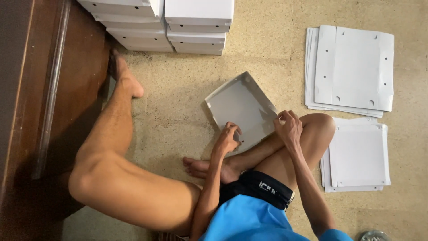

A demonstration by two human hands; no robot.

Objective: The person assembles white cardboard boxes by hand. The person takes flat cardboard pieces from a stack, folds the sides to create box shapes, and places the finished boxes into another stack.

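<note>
A person seated on a speckled floor (187, 93) works a half-folded white cardboard box (243, 109), a shallow square tray with 2 raised side walls, lying tilted on the floor against the bent right knee. The left hand (228, 137) rests with curled fingers on the tray's near edge; the right hand (289, 128) pinches the flap at its right corner, though how tightly is hard to tell. Finished white boxes (198, 24) stand in 2 stacks at the top, beside a dark wooden cabinet (67, 80). To the right lie 2 piles of flat white blanks: the upper pile (352, 69) punched with small holes, the lower pile (359, 156) just beside the knee.
</note>
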